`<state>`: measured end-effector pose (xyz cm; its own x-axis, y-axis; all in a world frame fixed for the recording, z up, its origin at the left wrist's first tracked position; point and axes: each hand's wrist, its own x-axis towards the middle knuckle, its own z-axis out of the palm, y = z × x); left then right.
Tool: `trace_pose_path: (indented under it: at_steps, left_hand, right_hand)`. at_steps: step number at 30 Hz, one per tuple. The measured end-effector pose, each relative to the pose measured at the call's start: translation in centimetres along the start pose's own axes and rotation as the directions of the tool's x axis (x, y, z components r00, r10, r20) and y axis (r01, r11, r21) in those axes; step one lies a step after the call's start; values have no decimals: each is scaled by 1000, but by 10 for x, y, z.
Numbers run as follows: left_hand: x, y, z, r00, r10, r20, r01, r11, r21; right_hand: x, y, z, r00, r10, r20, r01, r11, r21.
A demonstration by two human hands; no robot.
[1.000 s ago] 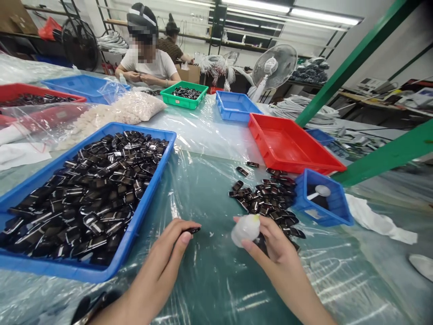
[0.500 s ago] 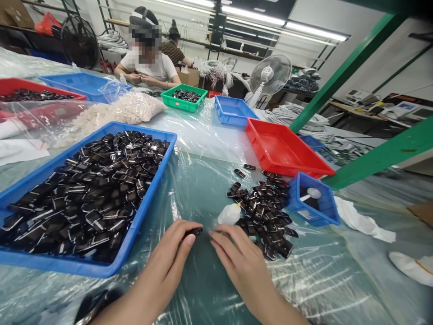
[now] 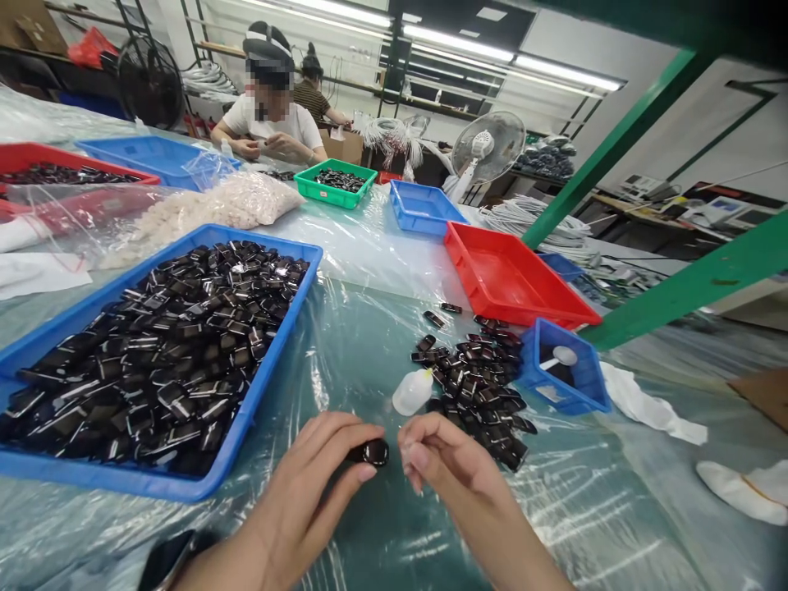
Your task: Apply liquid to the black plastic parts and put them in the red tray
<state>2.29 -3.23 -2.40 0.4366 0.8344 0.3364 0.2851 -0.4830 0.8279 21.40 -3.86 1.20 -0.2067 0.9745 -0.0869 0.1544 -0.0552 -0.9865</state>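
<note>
My left hand (image 3: 326, 476) grips a small glossy black piece (image 3: 374, 452) between thumb and fingers, its end pointing right. Close beside it, my right hand (image 3: 452, 464) has thumb and fingertips pressed together; whatever may be between them is too small to make out. Just beyond my hands a white squeeze bottle (image 3: 412, 392) with a yellowish tip leans on the table. A heap of similar black pieces (image 3: 480, 369) lies to the right of the bottle. On the left, a large blue tray (image 3: 311, 275) is filled with many such pieces.
A small blue bin (image 3: 594, 382) with a white spoon and a red tray (image 3: 523, 287) stand at the right. Farther back are a green tray (image 3: 338, 195), a blue tray (image 3: 424, 209) and a bag of pale parts (image 3: 258, 197). A person sits across the table.
My left hand has turned the black piece so its end shows. My right hand has rolled over and its fingers have closed to a pinch.
</note>
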Motion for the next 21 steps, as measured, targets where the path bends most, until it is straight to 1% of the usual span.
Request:
trace_pose_path:
  at_steps: [2,4,7,9,12,16,21]
  left_hand:
    - [0,0,-1,998,59,-7,-59,998,22]
    - [1,1,-1,994,112,-10,-112,993,37]
    - [3,2,-1,985,170,2,-170,984,52]
    - [3,2,-1,982,188,-2,-187,980,62]
    - [3,1,-1,983,180,-20,-178,980,86]
    - [2,1,-2,984,178,-13,-175,977,122]
    - [0,2,-2,972,232,-29,-224,960,170]
  right_hand:
    - [-3,-2,2,997,71,35,-75,986,151]
    - [-4,0,6,991,116,60,-128,953,276]
    - [-2,4,10,985,148,93,-173,893,415]
    - [-2,5,11,981,157,110,-191,857,478]
    - [-2,5,11,979,159,129,-203,823,530]
    - [-2,5,11,978,157,136,-206,809,550]
    - [-4,7,12,980,152,128,-197,807,556]
